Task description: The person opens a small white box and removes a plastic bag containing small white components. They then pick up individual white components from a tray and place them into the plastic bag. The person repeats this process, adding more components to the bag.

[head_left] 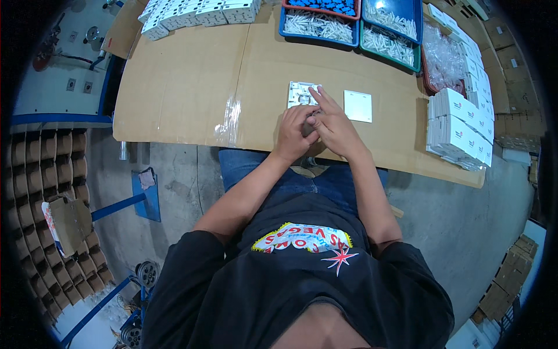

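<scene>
A square white switch part [300, 93] lies back side up on the cardboard-covered table [186, 87]. My left hand [293, 131] rests just below it, fingers curled against my right hand. My right hand [332, 125] lies beside the left, its index finger stretched out and touching the part's right edge. A plain white square cover plate [357, 106] lies flat just right of my right hand. Whether a small piece sits between my fingers is hidden.
Blue and green trays [318, 36] of small white parts line the far edge. Stacks of white boxes [459, 125] stand at the right and more white boxes [192, 13] at the far left. Cardboard cartons [511, 64] sit beyond, and divided cartons [52, 192] on the floor at left.
</scene>
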`<action>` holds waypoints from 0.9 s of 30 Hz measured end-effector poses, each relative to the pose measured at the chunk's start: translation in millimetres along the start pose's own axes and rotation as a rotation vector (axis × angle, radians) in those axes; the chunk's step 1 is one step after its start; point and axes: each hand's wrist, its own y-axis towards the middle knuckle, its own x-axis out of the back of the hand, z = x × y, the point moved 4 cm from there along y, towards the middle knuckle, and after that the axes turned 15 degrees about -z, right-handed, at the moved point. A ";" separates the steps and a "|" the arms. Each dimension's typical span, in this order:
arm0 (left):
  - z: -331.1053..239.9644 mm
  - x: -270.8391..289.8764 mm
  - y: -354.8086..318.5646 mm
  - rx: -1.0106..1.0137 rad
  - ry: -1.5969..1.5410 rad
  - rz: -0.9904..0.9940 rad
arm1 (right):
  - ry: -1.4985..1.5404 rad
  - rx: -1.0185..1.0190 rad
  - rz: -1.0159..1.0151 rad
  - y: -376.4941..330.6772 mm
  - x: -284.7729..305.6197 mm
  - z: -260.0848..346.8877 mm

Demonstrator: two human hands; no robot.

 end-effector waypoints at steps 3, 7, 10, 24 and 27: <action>1.2 -1.5 -0.9 -0.010 -0.004 0.001 | -0.024 -0.001 -0.017 -0.2 -4.9 -3.3; -1.0 -1.6 0.0 -0.035 -0.011 0.007 | 0.032 -0.068 -0.069 0.5 -7.4 -3.4; -1.3 -1.5 0.5 -0.028 -0.019 0.017 | -0.012 -0.032 -0.027 -1.5 -9.9 -10.5; -3.0 -1.6 1.9 -0.054 -0.013 0.025 | -0.040 -0.038 -0.018 -3.9 -8.6 -9.3; -1.2 -2.4 1.9 -0.033 0.003 0.016 | 0.003 -0.030 -0.031 -2.4 -6.1 -12.1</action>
